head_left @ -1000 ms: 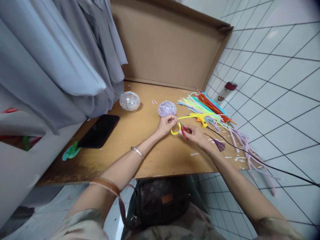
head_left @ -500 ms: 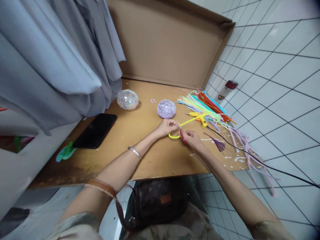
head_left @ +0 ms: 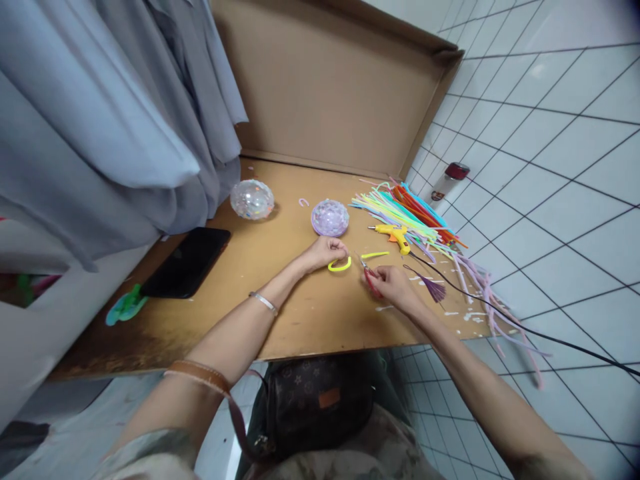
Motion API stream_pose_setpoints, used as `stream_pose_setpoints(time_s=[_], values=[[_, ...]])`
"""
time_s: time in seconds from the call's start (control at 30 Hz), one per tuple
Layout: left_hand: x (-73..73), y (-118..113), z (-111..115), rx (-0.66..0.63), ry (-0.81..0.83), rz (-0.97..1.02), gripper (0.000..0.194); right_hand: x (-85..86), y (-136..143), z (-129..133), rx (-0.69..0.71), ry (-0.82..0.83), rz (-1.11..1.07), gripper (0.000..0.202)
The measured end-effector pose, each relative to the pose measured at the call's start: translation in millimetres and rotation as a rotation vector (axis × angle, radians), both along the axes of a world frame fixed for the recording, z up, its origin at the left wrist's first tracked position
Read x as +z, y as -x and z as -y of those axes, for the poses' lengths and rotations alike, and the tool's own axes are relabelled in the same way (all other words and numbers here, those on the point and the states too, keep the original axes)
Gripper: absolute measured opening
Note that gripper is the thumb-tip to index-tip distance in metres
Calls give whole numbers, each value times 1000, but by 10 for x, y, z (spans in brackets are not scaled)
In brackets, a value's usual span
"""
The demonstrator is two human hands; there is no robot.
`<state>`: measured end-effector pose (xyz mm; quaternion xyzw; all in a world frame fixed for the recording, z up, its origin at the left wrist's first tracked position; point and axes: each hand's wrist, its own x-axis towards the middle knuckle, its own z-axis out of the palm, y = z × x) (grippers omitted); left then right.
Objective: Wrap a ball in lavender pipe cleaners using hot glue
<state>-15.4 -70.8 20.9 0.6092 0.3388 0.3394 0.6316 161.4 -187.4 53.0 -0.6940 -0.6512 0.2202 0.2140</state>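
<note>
My left hand point(head_left: 327, 253) pinches a short yellow pipe cleaner point(head_left: 340, 267) bent into a hook. Closed round the red handles of a small pair of scissors point(head_left: 371, 281), my right hand point(head_left: 393, 285) is just to its right; the blades point up and away from me. Beyond the blades, a straight cut-off piece of yellow pipe cleaner point(head_left: 375, 254) lies apart from the hooked one. Close behind my left hand stands a clear ball with a lilac rim point(head_left: 330, 218).
Right of the ball lie a yellow glue gun point(head_left: 395, 237) with a black cord, a heap of coloured pipe cleaners point(head_left: 400, 210) and a purple tassel point(head_left: 433, 289). Leftward are a clear ball point(head_left: 252, 199), a black phone point(head_left: 187, 262) and a tall cardboard panel point(head_left: 330, 93) behind.
The yellow pipe cleaner has been cut in two; its straight part has dropped onto the table. My left hand has drawn slightly left with the hook, and the scissors have moved away from it.
</note>
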Motion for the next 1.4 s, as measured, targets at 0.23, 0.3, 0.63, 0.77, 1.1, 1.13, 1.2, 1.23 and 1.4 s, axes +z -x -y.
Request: stream_pose_setpoints(time_s=[0.23,0.3,0.63,0.77,1.1,1.13,1.2,1.23,1.4], values=[[-81,43,-109,57,-68,15,10,183,-293,248,-122,22,504,30],[-105,48,-118,58,-79,21,18,176,-275,310,-27,49,477,26],[-86,87,-177,149,30,235,50,190,-234,44,-168,-2,790,36],[-71,85,-178,168,33,270,50,220,-272,-80,-211,148,877,39],[-42,74,-123,138,64,294,49,249,348,265,107,114,640,36],[-47,75,-126,139,63,292,49,255,302,234,67,80,637,36],[-59,73,-133,141,58,288,48,255,148,127,-26,13,654,36],[-65,70,-135,141,54,284,48,247,57,58,-68,-11,669,36],[-78,56,-115,147,44,238,49,169,-247,-329,-205,63,717,36]])
